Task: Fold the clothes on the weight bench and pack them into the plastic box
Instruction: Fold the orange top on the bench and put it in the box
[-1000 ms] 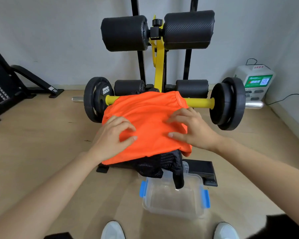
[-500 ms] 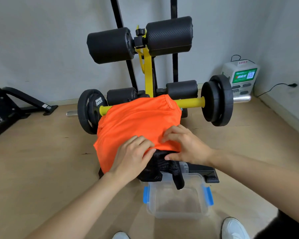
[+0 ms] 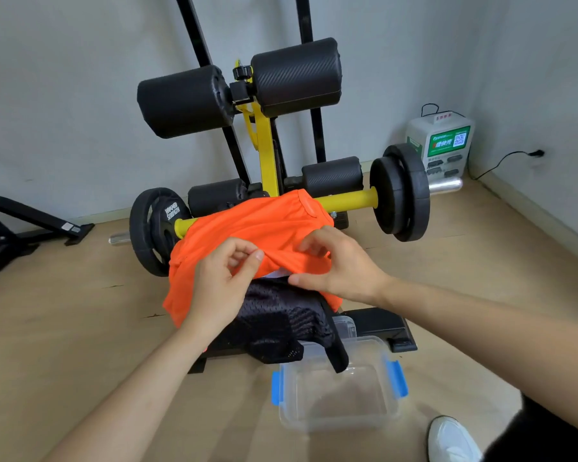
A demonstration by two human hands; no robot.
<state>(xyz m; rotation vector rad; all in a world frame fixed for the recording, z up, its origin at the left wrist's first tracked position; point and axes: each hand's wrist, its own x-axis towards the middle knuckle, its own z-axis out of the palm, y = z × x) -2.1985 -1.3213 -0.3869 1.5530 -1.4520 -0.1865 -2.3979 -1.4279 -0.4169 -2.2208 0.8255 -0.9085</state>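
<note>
Orange garment is pinched at its near edge by left hand and right hand.
Black mesh garment beneath, overhanging plastic box at 6 o'clock, could be dragged off unfolded.

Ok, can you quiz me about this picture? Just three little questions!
1. True or false: the box has its lid on.
2. What lies under the orange cloth? A) black mesh cloth B) green towel C) jeans
3. Fill in: the left grip and right grip both pinch the ___ cloth.
Key: 1 false; 2 A; 3 orange.
</note>
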